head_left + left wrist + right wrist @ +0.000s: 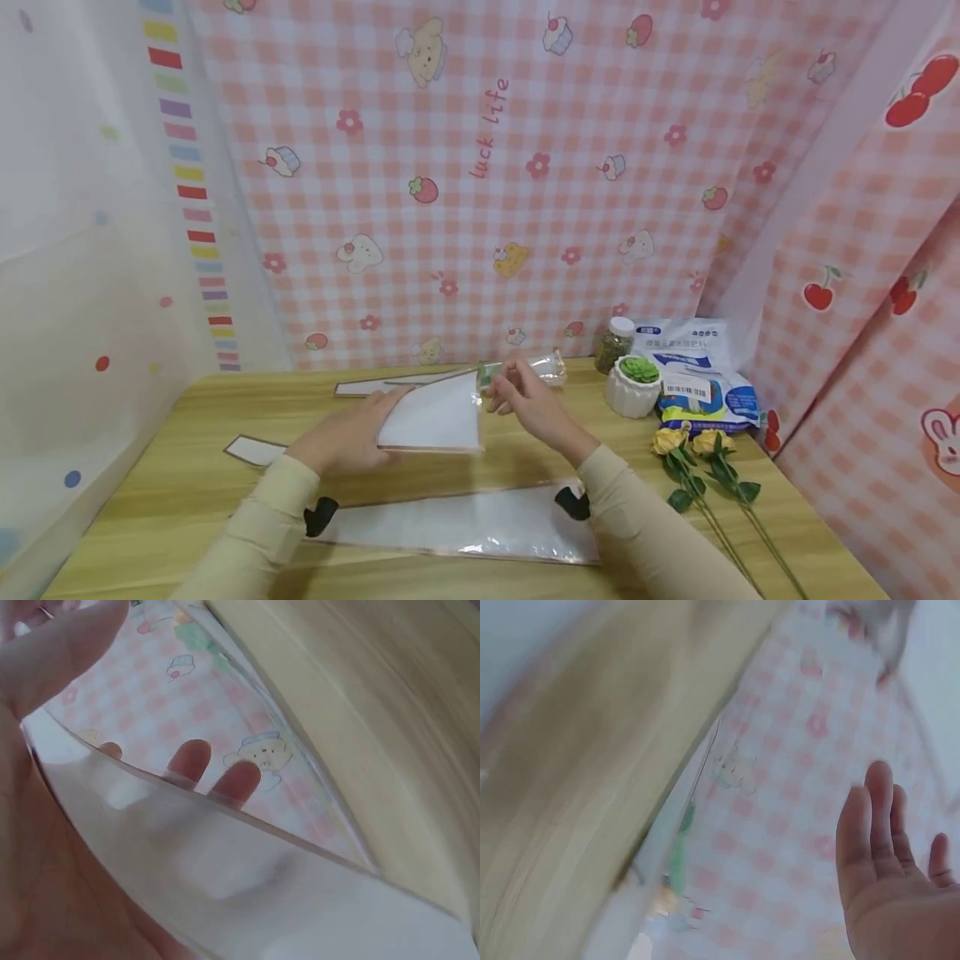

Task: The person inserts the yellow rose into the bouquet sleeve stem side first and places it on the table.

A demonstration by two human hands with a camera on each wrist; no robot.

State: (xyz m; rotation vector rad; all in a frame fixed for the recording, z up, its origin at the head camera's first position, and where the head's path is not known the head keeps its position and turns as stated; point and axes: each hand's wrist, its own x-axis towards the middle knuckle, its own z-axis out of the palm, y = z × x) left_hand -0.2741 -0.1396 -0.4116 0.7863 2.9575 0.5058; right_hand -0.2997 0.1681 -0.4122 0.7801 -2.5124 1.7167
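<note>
The white wrapper [435,417] is held up above the bench [202,483], its pinkish-brown front edge facing the person. The left hand's [348,433] grip is grasping it at its left side; the left wrist view shows the wrapper bowed, with fingertips [238,784] past one edge. The right hand [528,400] is near the wrapper's right edge, its grip released: the right wrist view shows the fingers apart from anything. Whether it touches the wrapper in the head view, I cannot tell.

Below, between the forearms, a second wrapper [457,525] lies flat on the bench, shiny toward its right end. Behind the hands lies a bundle [547,367] in clear film, partly hidden. A dark-edged white strip [253,450] lies left of the left hand.

At the right are a white-capped jar [615,346], a potted succulent [633,392] before it, and packets [705,387] beside them. Two yellow roses [693,442] lie nearer the person. A pink checked curtain [480,217] hangs behind.
</note>
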